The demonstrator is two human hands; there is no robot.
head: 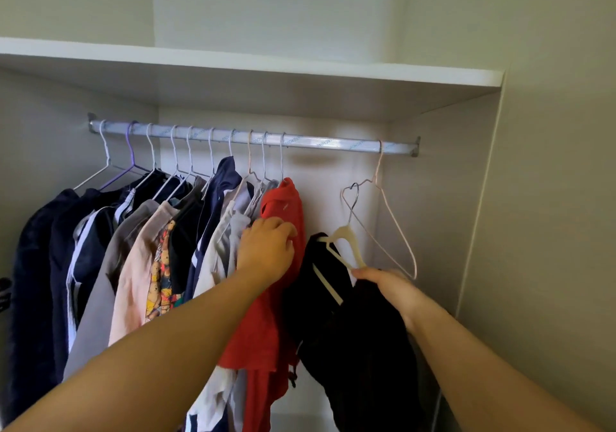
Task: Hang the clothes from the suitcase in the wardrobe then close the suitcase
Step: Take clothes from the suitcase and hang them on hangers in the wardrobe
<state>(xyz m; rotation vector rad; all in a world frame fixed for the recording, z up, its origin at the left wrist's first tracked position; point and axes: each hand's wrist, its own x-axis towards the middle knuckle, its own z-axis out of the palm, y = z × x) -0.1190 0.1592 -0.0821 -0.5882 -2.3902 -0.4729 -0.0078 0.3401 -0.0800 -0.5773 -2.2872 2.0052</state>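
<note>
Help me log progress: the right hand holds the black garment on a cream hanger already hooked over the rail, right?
Not hooked: the head view shows the right hand holding the black garment on a cream hanger below the rail.

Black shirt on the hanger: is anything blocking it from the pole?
Nothing blocks the black shirt. The rail is bare between the red garment, which the left hand holds aside, and an empty wire hanger.

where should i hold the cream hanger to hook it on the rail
Grip the cream hanger at its neck, just under the metal hook, coming from below on the right: the hook stands free above the black garment, and the rail is bare there.
</note>
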